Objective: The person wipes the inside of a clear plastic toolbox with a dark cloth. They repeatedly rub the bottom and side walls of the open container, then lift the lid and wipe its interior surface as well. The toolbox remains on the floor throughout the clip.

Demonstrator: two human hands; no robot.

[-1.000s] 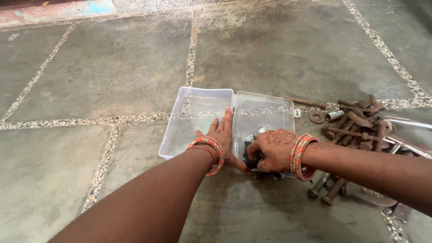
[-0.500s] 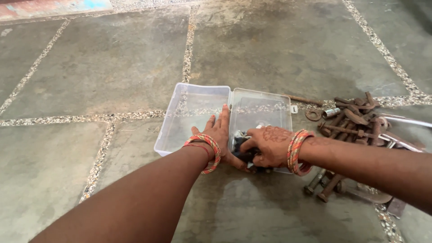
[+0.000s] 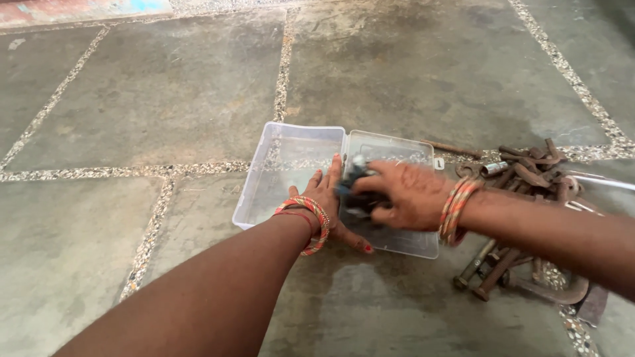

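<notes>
Head view: left hand (image 3: 324, 198) lies flat on the open box (image 3: 291, 168); right hand (image 3: 407, 195), clamped on dark parts (image 3: 357, 188), is now lifted above it; bare floor (image 3: 165, 99) beyond.

A heap of rusty bolts (image 3: 529, 173) lies on the stone floor (image 3: 165, 92) at the right, with a small shiny socket (image 3: 493, 168) at its near edge. Two longer bolts (image 3: 486, 268) lie apart, lower down. Beside them is a curved rusty hook (image 3: 562, 294) (partly cut by the frame). Pebble joints (image 3: 281, 73) cross the floor slabs.
</notes>
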